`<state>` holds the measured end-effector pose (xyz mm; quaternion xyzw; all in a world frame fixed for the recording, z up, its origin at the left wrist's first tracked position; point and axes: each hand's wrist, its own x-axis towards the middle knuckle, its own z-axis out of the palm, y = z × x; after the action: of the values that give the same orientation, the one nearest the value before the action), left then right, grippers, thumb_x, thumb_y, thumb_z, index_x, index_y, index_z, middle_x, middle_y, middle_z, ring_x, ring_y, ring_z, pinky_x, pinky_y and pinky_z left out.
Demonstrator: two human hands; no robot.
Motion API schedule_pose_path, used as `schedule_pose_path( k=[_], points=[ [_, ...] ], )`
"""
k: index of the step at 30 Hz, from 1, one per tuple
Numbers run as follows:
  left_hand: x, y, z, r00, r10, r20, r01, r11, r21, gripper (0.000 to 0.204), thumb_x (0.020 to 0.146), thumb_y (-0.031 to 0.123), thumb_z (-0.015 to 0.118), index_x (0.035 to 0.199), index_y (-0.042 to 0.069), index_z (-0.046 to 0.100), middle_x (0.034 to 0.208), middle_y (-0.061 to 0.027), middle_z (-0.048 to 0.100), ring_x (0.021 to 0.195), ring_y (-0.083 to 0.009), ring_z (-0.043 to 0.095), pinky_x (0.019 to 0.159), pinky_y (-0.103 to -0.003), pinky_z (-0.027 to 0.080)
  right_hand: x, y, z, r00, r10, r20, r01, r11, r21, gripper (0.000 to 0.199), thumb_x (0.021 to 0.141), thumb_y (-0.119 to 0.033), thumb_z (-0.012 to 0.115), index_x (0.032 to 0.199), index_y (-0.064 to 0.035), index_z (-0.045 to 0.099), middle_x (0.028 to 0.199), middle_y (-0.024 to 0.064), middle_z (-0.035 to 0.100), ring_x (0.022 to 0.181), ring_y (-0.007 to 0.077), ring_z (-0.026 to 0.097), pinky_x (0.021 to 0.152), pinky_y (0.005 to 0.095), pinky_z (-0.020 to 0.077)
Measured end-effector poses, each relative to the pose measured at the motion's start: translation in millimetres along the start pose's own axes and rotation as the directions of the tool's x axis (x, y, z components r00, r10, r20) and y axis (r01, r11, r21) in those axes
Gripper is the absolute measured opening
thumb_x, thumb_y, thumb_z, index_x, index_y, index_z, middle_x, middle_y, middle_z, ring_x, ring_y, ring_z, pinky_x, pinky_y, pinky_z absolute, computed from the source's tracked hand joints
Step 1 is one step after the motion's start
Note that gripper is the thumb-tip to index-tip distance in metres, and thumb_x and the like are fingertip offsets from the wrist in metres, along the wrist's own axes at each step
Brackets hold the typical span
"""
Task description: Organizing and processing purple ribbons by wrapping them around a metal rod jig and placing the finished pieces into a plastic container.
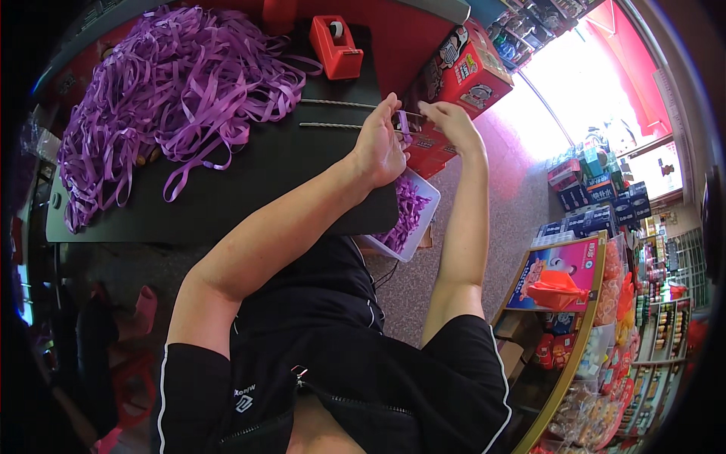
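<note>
Black shirt fabric with white piping fills the lower middle of the view, and both forearms rise out of it toward the far edge of the counter. Between the two hands a short purple ribbon strip is held up in the air, above the counter's right edge. Its left side is pinched by the left hand, whose fingers curl around it with the back of the hand toward the camera. From the right, the right hand reaches in with its fingertips closed toward the strip's upper end; whether they actually grip it cannot be told. Standing roughly upright, the strip has its long axis running up and down the picture; it looks narrow, flat and glossy, and seems folded into a small loop.

Just below the hands sits a white tray holding more purple pieces, overhanging the counter's edge. Well to the left, a big loose heap of purple ribbon covers the dark counter, with a red tape dispenser beyond it. Two thin metal rods lie near the left hand.
</note>
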<state>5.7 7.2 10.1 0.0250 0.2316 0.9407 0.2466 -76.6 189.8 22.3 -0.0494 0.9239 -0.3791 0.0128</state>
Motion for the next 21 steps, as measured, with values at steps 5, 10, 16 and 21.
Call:
schedule_pose_path(
  k=[5, 10, 16, 21],
  points=[
    [6.6, -0.5, -10.5, 0.999, -0.043, 0.005, 0.043, 0.999, -0.027, 0.082, 0.089, 0.061, 0.042, 0.148, 0.014, 0.01, 0.151, -0.0294, -0.009, 0.142, -0.0394, -0.01, 0.112, -0.049, -0.012, -19.8, 57.5, 8.1, 0.987, 0.155, -0.053, -0.112, 0.876, 0.469, 0.033, 0.087, -0.035, 0.063, 0.093, -0.0033, 0.07, 0.075, -0.001, 0.06, 0.066, 0.0079, 0.049, 0.06, 0.0231, 0.0401],
    [-0.6, 3.8, -1.8, 0.998, -0.014, -0.06, 0.008, 0.995, -0.102, 0.084, 0.089, 0.058, 0.047, 0.149, 0.013, 0.01, 0.15, -0.0319, -0.011, 0.142, -0.0402, -0.01, 0.112, -0.05, -0.01, -23.1, 85.4, 86.3, 0.948, 0.041, 0.315, -0.304, 0.4, 0.865, 0.026, 0.092, -0.025, 0.056, 0.106, -0.0038, 0.064, 0.091, 0.0067, 0.065, 0.077, 0.0145, 0.061, 0.067, 0.0289, 0.0495],
    [-2.7, 6.4, -2.4, 0.998, -0.03, -0.051, 0.024, 0.993, -0.113, 0.083, 0.089, 0.057, 0.048, 0.149, 0.014, 0.009, 0.149, -0.0326, -0.012, 0.142, -0.0399, -0.009, 0.113, -0.048, -0.009, -10.6, 70.2, 125.7, 0.865, -0.377, 0.331, -0.451, -0.298, 0.841, 0.029, 0.095, -0.016, 0.049, 0.121, -0.0049, 0.054, 0.103, 0.0128, 0.065, 0.09, 0.0233, 0.066, 0.077, 0.0393, 0.0553],
    [-2.3, 5.0, -4.1, 0.999, -0.024, -0.046, 0.019, 0.994, -0.104, 0.083, 0.09, 0.057, 0.047, 0.149, 0.015, 0.008, 0.149, -0.0325, -0.013, 0.143, -0.0386, -0.011, 0.113, -0.049, -0.009, -9.3, 77.3, 133.0, 0.834, -0.44, 0.334, -0.507, -0.371, 0.778, 0.027, 0.095, -0.018, 0.049, 0.119, -0.0074, 0.056, 0.102, 0.0115, 0.066, 0.09, 0.0233, 0.066, 0.078, 0.0403, 0.0552]
  ],
)
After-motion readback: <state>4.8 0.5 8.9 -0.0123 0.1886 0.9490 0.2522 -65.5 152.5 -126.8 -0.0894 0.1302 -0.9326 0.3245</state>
